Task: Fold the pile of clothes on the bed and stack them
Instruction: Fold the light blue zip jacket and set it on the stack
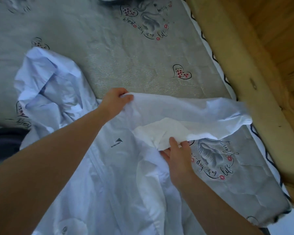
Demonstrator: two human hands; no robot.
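A white jacket-like garment [119, 175] with a small dark triangle logo lies spread over the grey printed bed [126, 65]. My left hand [116, 100] grips its upper edge and holds a sleeve stretched out to the right. My right hand [175, 153] pinches a fold of the white fabric near the garment's middle. The other sleeve or hood lies crumpled at the left [47, 85].
A wooden bed frame [244, 85] runs along the right side of the mattress. A dark garment [5, 143] lies at the left edge, and another dark item [119, 0] shows at the top. Bare mattress stretches beyond the white garment.
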